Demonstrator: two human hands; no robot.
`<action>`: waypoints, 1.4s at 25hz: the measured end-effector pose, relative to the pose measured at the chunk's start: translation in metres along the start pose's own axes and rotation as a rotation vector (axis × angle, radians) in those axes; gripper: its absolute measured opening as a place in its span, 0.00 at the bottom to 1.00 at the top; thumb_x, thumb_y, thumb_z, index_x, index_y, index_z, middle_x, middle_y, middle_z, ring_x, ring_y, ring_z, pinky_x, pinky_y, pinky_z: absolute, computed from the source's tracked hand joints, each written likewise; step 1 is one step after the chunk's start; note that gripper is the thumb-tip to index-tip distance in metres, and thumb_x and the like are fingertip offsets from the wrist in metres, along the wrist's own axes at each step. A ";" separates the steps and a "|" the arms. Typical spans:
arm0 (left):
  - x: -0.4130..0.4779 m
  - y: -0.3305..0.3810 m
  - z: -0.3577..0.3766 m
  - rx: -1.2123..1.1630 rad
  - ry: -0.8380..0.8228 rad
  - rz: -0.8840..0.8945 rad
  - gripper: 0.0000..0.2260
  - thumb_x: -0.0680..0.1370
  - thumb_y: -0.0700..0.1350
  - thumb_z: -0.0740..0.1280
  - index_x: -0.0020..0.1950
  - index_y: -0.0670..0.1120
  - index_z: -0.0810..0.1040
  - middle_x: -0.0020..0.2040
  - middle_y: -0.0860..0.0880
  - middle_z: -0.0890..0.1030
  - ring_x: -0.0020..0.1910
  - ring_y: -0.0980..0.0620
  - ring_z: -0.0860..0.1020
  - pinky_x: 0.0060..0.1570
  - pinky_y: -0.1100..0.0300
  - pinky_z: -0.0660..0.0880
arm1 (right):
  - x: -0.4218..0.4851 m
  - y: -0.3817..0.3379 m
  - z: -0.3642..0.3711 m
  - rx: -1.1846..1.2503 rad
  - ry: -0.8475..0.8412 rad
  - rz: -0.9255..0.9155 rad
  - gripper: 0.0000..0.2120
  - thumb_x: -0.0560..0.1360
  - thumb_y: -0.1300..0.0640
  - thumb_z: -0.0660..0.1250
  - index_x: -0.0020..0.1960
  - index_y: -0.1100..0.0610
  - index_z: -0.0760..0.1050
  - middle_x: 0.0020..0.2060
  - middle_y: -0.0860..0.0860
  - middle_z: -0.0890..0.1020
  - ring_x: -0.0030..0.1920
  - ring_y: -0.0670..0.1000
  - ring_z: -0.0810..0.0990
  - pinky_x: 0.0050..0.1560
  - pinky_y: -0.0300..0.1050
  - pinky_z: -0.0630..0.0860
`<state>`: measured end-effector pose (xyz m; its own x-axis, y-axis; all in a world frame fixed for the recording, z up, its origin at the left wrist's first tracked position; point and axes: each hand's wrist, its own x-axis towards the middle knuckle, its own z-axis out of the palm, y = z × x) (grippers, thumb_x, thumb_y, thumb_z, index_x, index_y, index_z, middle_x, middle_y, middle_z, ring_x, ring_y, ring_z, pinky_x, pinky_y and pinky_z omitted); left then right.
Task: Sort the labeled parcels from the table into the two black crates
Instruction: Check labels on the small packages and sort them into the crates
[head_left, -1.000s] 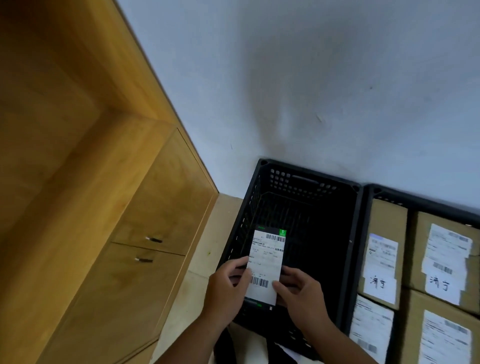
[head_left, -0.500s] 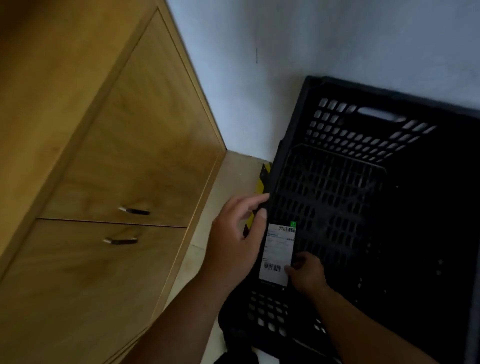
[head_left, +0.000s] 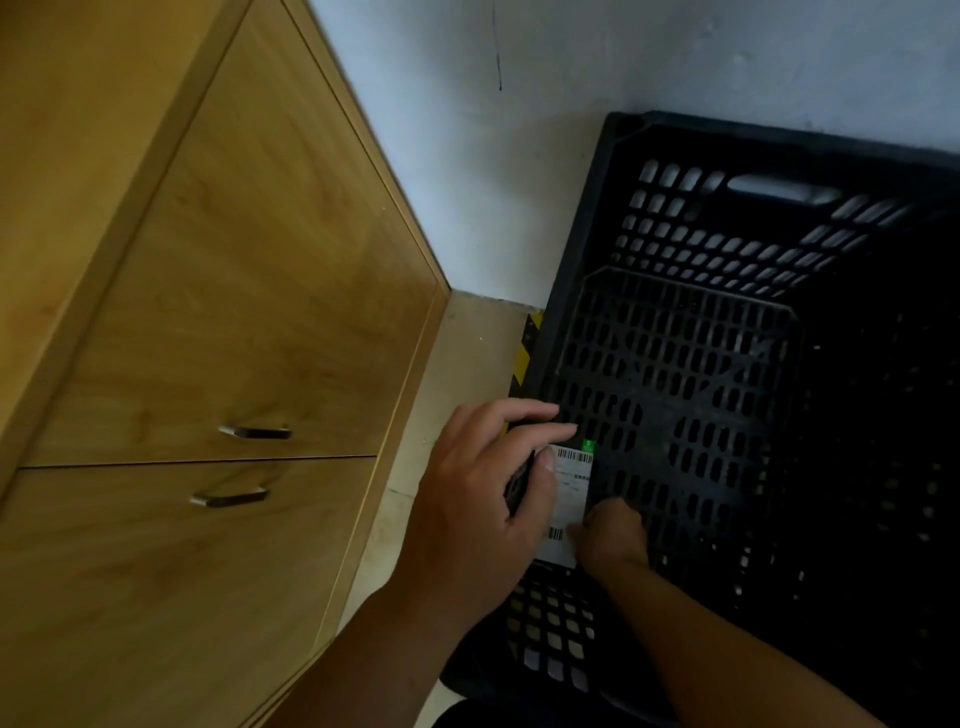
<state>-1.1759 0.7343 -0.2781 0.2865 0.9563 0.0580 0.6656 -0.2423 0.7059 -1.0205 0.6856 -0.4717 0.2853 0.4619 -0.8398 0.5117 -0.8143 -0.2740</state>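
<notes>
A dark flat parcel with a white barcode label (head_left: 571, 483) is low inside the black perforated crate (head_left: 571, 291), against its left wall near the front corner. My left hand (head_left: 483, 493) holds the parcel's left edge, thumb pressed on the label and fingers stretched along the crate wall. My right hand (head_left: 613, 535) reaches down into the crate and pinches the label's lower right part with curled fingers. The rest of the crate floor shows only its grid of holes. The parcel's lower end is hidden behind my hands.
A wooden cabinet (head_left: 234, 312) with two metal handles stands close on the left. A narrow strip of pale floor (head_left: 441, 415) with yellow-black tape (head_left: 524, 353) separates it from the crate. A white wall (head_left: 519, 156) runs behind the crate.
Both hands have lowered the parcel from above the crate down to its left front corner. The view has dropped closer, and the second crate with cardboard boxes has left the frame.
</notes>
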 end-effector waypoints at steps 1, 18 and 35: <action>-0.001 0.000 0.001 0.010 0.000 0.008 0.11 0.82 0.42 0.66 0.62 0.49 0.84 0.62 0.56 0.79 0.65 0.54 0.75 0.64 0.56 0.73 | -0.002 0.000 -0.001 0.000 -0.005 -0.009 0.11 0.78 0.59 0.72 0.55 0.66 0.81 0.54 0.61 0.84 0.51 0.57 0.84 0.45 0.43 0.80; -0.032 0.300 -0.105 -0.156 -0.568 -0.049 0.10 0.84 0.52 0.63 0.65 0.62 0.75 0.61 0.65 0.75 0.64 0.64 0.73 0.59 0.77 0.64 | -0.417 0.091 -0.280 0.458 0.541 -0.329 0.09 0.71 0.67 0.76 0.44 0.53 0.85 0.34 0.47 0.87 0.37 0.53 0.86 0.43 0.52 0.84; -0.102 0.627 0.194 -0.057 -0.770 0.031 0.07 0.82 0.53 0.66 0.59 0.61 0.78 0.57 0.62 0.77 0.59 0.64 0.76 0.63 0.64 0.73 | -0.442 0.462 -0.506 0.693 0.880 -0.126 0.09 0.71 0.66 0.75 0.40 0.52 0.82 0.32 0.53 0.84 0.32 0.49 0.79 0.40 0.39 0.78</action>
<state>-0.6539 0.4530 0.0217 0.7170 0.5604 -0.4146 0.6191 -0.2385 0.7482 -0.5005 0.2834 0.0097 0.8757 0.4188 -0.2402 0.0950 -0.6372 -0.7648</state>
